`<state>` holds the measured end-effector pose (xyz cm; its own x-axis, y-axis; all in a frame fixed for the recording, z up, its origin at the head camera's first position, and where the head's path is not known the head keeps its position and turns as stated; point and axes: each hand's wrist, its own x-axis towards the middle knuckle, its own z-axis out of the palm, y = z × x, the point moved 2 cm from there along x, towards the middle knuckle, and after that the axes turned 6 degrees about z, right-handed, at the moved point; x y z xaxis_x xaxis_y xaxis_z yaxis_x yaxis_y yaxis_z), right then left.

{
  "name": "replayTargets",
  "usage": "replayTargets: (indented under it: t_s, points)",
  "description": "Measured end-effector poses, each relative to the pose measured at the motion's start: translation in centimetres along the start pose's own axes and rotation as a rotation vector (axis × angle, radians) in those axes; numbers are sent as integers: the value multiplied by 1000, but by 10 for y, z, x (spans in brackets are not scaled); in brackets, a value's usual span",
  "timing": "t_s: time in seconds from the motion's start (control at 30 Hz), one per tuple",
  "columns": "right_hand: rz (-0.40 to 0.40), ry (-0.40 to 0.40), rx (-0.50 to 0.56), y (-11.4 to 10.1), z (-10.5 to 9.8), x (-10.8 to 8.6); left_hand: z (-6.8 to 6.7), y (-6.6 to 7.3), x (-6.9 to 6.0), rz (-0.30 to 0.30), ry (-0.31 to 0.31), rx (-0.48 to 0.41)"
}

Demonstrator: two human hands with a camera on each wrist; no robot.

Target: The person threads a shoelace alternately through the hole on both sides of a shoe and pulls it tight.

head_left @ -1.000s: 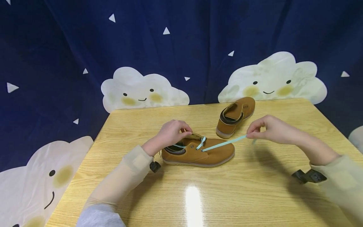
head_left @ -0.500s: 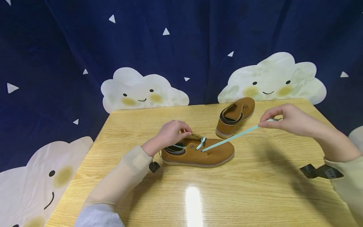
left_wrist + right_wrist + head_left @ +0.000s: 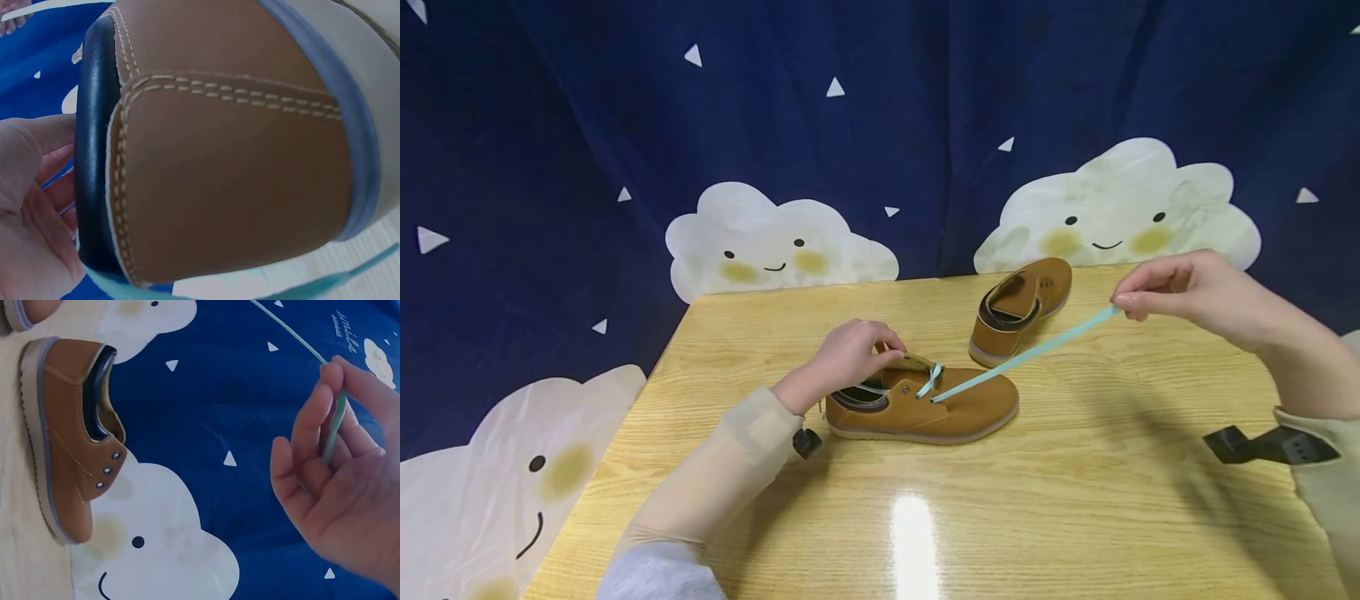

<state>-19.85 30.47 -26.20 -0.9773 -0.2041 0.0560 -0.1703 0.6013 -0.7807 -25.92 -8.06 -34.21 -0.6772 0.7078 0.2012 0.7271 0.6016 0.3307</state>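
A brown shoe (image 3: 970, 404) lies on the table with its toe to the right, partly threaded with a light turquoise shoelace (image 3: 1026, 354). At its opening, my left hand (image 3: 853, 354) pinches the raised far flap or tongue; which of the two I cannot tell. The left wrist view shows the shoe's heel (image 3: 231, 169) close up, hiding those fingertips. Up to the right, my right hand (image 3: 1198, 292) pinches the shoelace, which runs taut from a front eyelet. In the right wrist view, the lace's end part (image 3: 334, 428) crosses the right palm.
A second brown shoe (image 3: 1011, 312), with no lace in its eyelets, stands farther back on the wooden table (image 3: 1037, 517), toe pointing away. Behind the table hangs a dark blue curtain (image 3: 925, 125) printed with white clouds and triangles.
My right hand has moved up and to the right, and a longer stretch of shoelace now shows between it and the shoe. The left hand and both shoes have stayed in place.
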Motion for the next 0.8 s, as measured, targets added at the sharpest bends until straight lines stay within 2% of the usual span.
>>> replayTargets:
  t_s: [0.17, 0.43, 0.53, 0.57, 0.63, 0.8]
  points:
    - [11, 41, 31, 0, -7, 0, 0, 0, 0, -5, -3, -2]
    - [63, 101, -59, -2, -13, 0, -1, 1, 0, -10, -3, 2]
    - [75, 128, 4, -1, -13, 2, -1, 1, 0, -9, -1, 2]
    - [66, 131, 54, 0, -12, 3, -1, 1, 0, -8, 0, 3]
    - [22, 104, 231, 3, -9, 7, -1, 1, 0, -7, -1, 3]
    - [-139, -54, 724, 7, 2, 16, -1, 1, 1, -1, -6, 0]
